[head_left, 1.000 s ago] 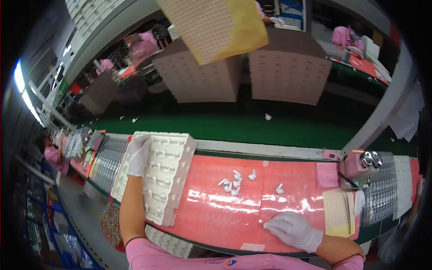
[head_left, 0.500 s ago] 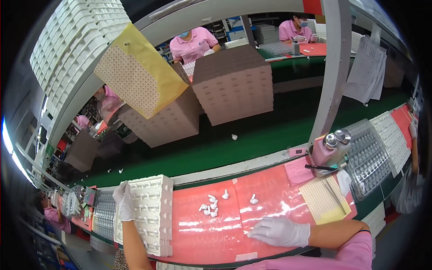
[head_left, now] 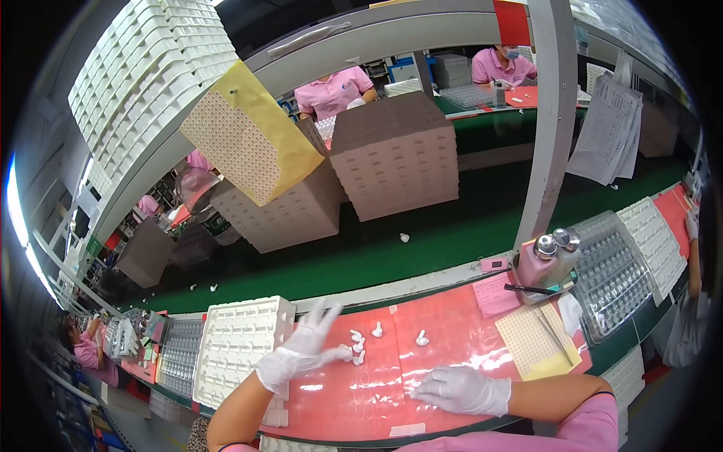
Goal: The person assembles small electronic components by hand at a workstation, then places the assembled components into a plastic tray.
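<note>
"Any writing?"
"Lines on the hanging white papers (head_left: 606, 128) and pink note (head_left: 495, 294), too small to read."
"And the hands?"
"Both white-gloved. The left hand (head_left: 301, 352) is spread wide, thumb by the clustered white earbud-shaped pieces (head_left: 358, 346) (whether they touch, I cannot tell). The right hand (head_left: 461, 390) lies palm down, fingers nearly together; its underside is hidden."
"Edges and room?"
"Red mat (head_left: 482, 324) stretches between the hands, toward the bench's (head_left: 611, 355) curved near edge; the white tray (head_left: 252, 307) borders its left."
"Which way do they point?"
"A lone piece (head_left: 422, 340), right of the cluster, points its stem away from the wearer, long axis roughly front-to-back."
</note>
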`<state>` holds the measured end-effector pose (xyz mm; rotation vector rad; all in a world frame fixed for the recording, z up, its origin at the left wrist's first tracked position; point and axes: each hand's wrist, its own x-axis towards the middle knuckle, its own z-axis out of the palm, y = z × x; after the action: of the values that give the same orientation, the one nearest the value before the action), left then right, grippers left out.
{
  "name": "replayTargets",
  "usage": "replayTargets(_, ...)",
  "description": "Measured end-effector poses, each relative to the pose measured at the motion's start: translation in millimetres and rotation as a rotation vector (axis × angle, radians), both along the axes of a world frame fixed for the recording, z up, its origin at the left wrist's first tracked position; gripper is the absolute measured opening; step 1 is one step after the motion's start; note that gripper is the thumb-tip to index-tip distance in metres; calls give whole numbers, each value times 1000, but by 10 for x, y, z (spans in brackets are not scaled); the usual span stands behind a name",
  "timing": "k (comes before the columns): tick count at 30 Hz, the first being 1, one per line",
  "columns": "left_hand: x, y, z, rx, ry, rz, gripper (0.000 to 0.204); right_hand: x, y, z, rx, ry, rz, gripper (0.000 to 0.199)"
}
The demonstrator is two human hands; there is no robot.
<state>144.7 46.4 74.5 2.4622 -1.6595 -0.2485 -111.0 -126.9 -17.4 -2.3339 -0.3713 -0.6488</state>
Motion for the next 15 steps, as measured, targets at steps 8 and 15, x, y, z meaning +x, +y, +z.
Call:
replayTargets(8, 351, -706, 294, -361, 93, -161, 91, -20, 27, 33, -12, -14, -18, 12)
replayTargets(15, 592, -1471, 702, -715, 739, 167, 71, -38, 33, 66, -8, -15, -37, 11)
